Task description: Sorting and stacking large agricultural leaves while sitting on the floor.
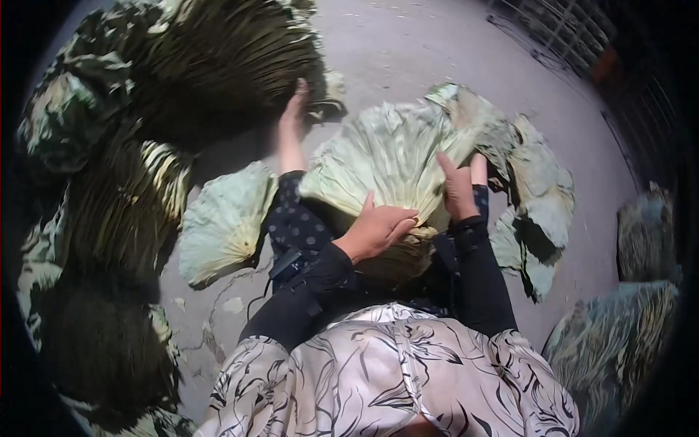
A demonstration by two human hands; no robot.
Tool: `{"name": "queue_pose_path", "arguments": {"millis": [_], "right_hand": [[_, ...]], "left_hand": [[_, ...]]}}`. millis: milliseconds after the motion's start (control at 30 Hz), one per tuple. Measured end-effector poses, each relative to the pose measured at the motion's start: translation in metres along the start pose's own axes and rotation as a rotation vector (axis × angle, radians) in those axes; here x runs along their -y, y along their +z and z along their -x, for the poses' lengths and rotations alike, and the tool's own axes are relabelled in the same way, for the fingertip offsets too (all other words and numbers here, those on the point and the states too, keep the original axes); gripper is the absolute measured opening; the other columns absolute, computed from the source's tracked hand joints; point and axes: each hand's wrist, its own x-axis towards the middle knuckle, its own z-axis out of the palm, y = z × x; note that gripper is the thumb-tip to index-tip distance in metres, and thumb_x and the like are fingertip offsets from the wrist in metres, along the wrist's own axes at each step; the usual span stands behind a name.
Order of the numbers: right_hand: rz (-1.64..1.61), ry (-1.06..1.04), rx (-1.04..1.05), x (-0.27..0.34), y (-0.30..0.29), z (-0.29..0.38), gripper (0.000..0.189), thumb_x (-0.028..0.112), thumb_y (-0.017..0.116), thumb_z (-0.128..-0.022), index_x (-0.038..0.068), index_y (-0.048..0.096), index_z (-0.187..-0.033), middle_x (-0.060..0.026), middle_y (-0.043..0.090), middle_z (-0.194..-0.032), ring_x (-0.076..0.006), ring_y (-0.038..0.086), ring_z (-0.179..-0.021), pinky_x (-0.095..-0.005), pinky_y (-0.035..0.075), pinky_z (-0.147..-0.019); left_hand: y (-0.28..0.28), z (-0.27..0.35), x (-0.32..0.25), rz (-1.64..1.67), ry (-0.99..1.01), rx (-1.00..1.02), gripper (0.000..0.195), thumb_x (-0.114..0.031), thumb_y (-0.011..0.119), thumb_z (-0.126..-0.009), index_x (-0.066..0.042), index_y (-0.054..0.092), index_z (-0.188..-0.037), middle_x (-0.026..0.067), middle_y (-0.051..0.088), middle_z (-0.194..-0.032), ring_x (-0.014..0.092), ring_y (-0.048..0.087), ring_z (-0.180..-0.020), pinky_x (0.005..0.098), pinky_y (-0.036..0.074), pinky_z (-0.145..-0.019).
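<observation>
A stack of dried, pale green leaves, apparently lotus leaves [390, 150], is spread like a fan over my lap between my knees. Across its narrow base lies my left hand [379, 226], thumb raised and fingers curled around the gathered end. My right hand [458, 188] holds the stack's right side, some of its fingers hidden by the leaves. Beneath the base, darker folded leaf edges [404, 257] show in shadow. One separate fan-shaped leaf [226, 224] lies to the left, beside my leg.
Large piles of folded dried leaves [218, 60] [104, 328] line the left side. Loose crumpled leaves [540, 191] lie right of my leg, with more leaf stacks [617, 338] at far right. My bare left foot [293, 123] rests near the upper pile. Metal racks [562, 27] stand beyond the concrete floor [393, 49].
</observation>
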Motion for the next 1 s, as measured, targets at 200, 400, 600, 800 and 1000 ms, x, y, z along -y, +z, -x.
{"name": "queue_pose_path", "arguments": {"millis": [200,400,600,800,1000], "right_hand": [[-0.157,0.124,-0.307,-0.089,-0.054,0.0,0.027,0.01,0.056,-0.084,-0.007,0.055,-0.105,-0.0098,0.061,-0.096,-0.0187,0.059,-0.081,-0.0299,0.047,-0.073],[-0.399,0.512,-0.369,-0.132,-0.076,-0.001,0.021,0.017,0.057,-0.085,0.002,0.059,-0.099,-0.0056,0.062,-0.089,-0.0179,0.057,-0.069,-0.0295,0.044,-0.06],[-0.047,0.37,-0.396,-0.132,-0.076,-0.007,0.017,0.021,0.063,-0.08,0.007,0.059,-0.088,-0.0004,0.056,-0.068,-0.0137,0.047,-0.042,-0.0282,0.028,-0.031],[1.149,-0.272,-0.444,-0.098,-0.069,0.003,0.094,0.021,0.075,-0.066,0.002,0.016,-0.137,-0.0255,0.024,-0.137,-0.0423,0.027,-0.123,-0.0444,0.026,-0.1],[0.886,-0.061,0.294,-0.083,-0.082,-0.022,0.037,0.011,0.049,-0.083,-0.007,0.051,-0.115,-0.0228,0.056,-0.112,-0.0299,0.052,-0.109,-0.0288,0.037,-0.093]], "left_hand": [[0.017,-0.008,0.073,-0.278,-0.806,0.131,0.069,-0.049,0.045,-0.084,-0.014,0.022,-0.139,0.0188,0.013,-0.144,0.034,0.011,-0.134,0.0695,0.007,-0.094],[0.047,0.019,0.118,0.05,-0.966,0.076,0.098,-0.067,0.048,-0.074,-0.013,0.003,-0.142,0.0314,0.001,-0.141,0.047,-0.001,-0.131,0.0552,0.005,-0.104],[0.026,0.026,0.092,0.045,-1.015,0.05,0.088,-0.06,0.049,-0.076,-0.007,0.017,-0.138,0.0348,0.037,-0.123,0.043,0.041,-0.114,0.0402,0.033,-0.097],[-0.069,0.142,0.106,-0.04,-0.652,-0.382,0.052,-0.021,0.07,-0.07,-0.001,0.052,-0.115,0.0185,0.055,-0.114,0.029,0.053,-0.103,0.0326,0.041,-0.087],[-0.088,0.294,0.185,-0.572,-0.997,-0.038,0.063,-0.03,0.071,-0.065,-0.012,0.05,-0.122,0.0166,0.045,-0.127,0.032,0.048,-0.111,0.0369,0.039,-0.09]]}}
